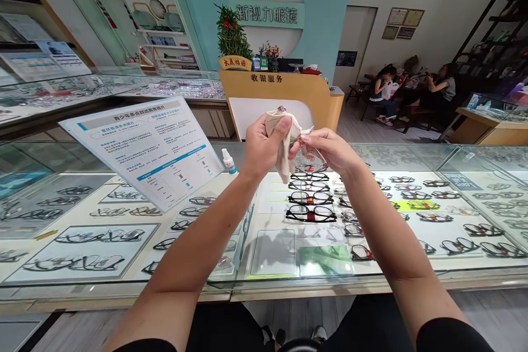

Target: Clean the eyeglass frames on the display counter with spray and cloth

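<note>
Nearest the camera, the person's 2 bare forearms rise from the near edge of the glass-topped desk [412, 272] and meet above its middle. The left hand [264, 146] is curled shut around a pale cleaning cloth [284, 135], thumb pressed flat on the front of the fabric, which hangs down below the fist. The right hand [330, 148] is pinched closed, its fingertips touching the cloth and gripping a pair of glasses [308, 155], whose clear lens shows just beneath the fingers; most of the frame is hidden by cloth and fingers. Under the glass directly below the hands lie rows of dark spectacle frames [310, 213], with more spread toward the right end. A printed information sheet [144, 148] stands tilted on the left part of the desk, and a small white dropper bottle [229, 161] stands just beside its right corner, near the far edge. Beyond the desk stands a yellow cashier counter [289, 93] carrying a potted plant [231, 38]. Farther back at the right, 2 people sit at a table [412, 91].
</note>
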### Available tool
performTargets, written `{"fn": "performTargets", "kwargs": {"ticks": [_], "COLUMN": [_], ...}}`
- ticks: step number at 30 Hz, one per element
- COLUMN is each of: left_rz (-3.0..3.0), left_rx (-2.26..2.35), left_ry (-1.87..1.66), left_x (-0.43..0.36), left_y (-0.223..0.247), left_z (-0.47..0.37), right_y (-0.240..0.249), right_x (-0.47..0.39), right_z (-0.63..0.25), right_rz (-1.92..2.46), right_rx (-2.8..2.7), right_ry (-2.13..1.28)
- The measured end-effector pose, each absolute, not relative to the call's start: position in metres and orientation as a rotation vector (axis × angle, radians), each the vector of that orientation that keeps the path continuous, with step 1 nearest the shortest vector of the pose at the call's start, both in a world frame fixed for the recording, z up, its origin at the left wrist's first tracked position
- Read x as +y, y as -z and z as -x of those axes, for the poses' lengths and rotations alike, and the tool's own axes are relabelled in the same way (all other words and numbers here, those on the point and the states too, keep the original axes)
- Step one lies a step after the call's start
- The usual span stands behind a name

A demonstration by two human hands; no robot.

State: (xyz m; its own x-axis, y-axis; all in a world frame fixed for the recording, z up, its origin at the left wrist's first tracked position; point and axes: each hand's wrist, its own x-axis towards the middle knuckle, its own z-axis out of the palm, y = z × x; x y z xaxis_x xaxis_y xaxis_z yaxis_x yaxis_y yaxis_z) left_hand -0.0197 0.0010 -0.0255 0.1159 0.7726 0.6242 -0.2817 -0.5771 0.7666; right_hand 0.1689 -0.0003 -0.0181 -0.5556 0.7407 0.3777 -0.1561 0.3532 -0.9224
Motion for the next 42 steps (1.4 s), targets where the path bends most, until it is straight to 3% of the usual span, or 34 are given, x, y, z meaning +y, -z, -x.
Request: {"fn": "performTargets", "kwargs": {"ticks": [9,19,30,42], "left_rz": [-1.636,-1.549,-1.595,-1.476], "left_rx": [0.483,0.542,0.443,0.534], "left_ry": [-1.267,-1.602,-1.265,-1.541], "left_x": [0.012,0.001,0.011,0.000], "left_y": [0.011,0.028,0.016,0.025], "left_z": [0.045,0.014,0.040,0.016], "right_y": [0.013,0.022,0.014,0.018], "right_x": [0.002,0.004,0.002,-0.003], "right_z": [-0.180,-0.165,-0.180,-0.163], "right_rz": [0.594,0.489,0.525,0.522], "right_rx": [-1.718,-1.762,-1.699,-1.756], "right_ry": [-1.280,-1.395,-1.377,-1.402]}}
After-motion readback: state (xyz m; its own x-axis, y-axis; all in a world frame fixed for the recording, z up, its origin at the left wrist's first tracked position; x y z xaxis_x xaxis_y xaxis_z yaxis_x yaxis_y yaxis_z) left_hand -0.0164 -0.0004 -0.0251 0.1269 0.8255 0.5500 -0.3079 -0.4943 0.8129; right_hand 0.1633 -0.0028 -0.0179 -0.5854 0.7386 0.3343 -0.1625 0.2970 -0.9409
